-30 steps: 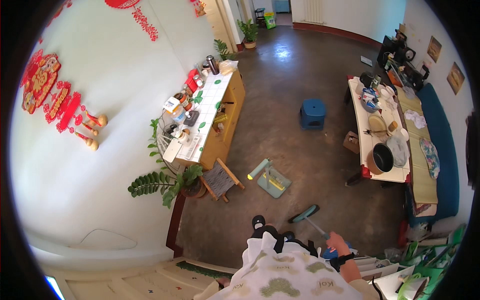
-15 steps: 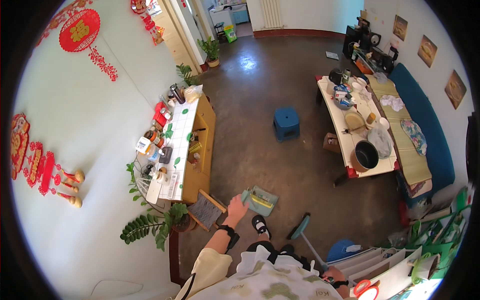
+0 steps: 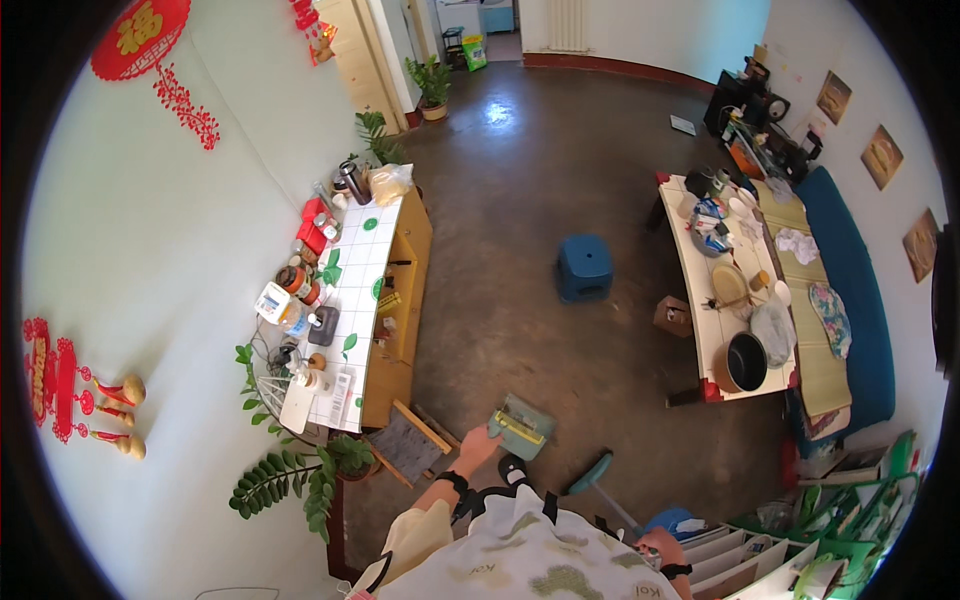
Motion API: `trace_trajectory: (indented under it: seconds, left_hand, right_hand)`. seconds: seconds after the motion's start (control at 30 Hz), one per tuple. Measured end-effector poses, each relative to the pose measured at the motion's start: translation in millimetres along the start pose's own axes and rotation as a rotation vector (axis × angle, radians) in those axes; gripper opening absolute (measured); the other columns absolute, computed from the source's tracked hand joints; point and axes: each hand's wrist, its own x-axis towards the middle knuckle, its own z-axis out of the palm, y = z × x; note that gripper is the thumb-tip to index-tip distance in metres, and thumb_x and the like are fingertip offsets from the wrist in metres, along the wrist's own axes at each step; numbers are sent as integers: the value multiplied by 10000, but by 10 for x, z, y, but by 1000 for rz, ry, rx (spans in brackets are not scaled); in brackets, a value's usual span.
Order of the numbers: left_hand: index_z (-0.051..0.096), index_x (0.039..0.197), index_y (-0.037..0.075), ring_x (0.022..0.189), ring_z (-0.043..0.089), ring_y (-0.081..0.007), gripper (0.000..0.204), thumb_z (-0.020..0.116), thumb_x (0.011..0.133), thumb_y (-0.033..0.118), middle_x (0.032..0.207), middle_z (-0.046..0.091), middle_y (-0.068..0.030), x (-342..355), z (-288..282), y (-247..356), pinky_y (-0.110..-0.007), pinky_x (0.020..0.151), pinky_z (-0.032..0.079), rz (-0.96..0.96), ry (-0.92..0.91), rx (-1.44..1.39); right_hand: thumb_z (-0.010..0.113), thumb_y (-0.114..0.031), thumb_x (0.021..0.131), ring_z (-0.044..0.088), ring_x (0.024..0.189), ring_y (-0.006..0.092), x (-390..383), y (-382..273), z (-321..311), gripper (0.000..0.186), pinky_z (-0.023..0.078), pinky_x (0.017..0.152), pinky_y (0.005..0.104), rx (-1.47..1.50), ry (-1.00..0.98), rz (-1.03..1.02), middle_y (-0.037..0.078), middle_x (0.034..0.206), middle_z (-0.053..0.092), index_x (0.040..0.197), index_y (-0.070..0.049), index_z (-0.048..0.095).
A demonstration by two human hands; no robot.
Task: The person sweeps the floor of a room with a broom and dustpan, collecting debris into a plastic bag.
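Note:
My left hand (image 3: 479,450) is closed at the near left edge of a grey-green dustpan (image 3: 518,424) with a yellow strip across it. The dustpan is low in front of my feet; whether it rests on the floor I cannot tell. At the lower right, my right hand (image 3: 661,547) grips the handle of a broom (image 3: 590,473). Its dark-bristled, teal head is down by the floor, to the right of the dustpan and apart from it. One dark shoe (image 3: 512,469) with a white patch shows just below the dustpan.
A blue stool (image 3: 585,268) stands mid-floor. A tiled-top cabinet (image 3: 398,330) with bottles runs along the left, near a small folding stool (image 3: 408,443) and potted plant (image 3: 350,453). To the right are a cluttered table (image 3: 722,330), a blue sofa (image 3: 860,300) and a white rack (image 3: 735,565).
The view has shifted, so the furniture sits lower in the picture. The broom head is a little nearer to me. Both hands keep their hold on the dustpan and the broom.

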Motion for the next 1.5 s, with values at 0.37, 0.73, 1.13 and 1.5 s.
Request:
trace_trajectory:
  seconds: [0.37,0.73,1.13,1.5]
  left_hand:
    - [557,816,-27,775,574,-350,412,619,703,365,774,593,-197,556,-1129,-47,-410,664,444,-253,359,-392]
    - [592,817,-27,765,578,-349,453,588,678,404,758,599,-199,1834,-1578,1411,-407,664,460,-180,309,-180]
    - [596,826,8,710,570,-354,340,605,718,331,720,586,-204,2743,-2256,1949,-390,646,451,-406,723,-654]
    - [583,755,11,555,549,-201,311,622,733,318,590,567,-89,5309,-4009,2362,-333,551,437,-326,413,-768]
  right_hand:
    - [620,-6,681,492,418,136,13,-2186,-590,174,378,368,279,-53,126,-233,87,545,533,822,35,526]
    - [634,15,622,480,412,124,919,-4613,-2328,436,363,351,265,-23,-4,-435,84,563,542,1036,45,502]
    - [624,-8,676,471,408,140,1769,-7526,-3376,217,353,350,274,-310,-51,-465,92,541,523,852,62,518]
    - [550,3,770,379,421,113,2222,-10108,-3503,122,293,372,236,362,-209,-48,89,562,459,677,24,473]
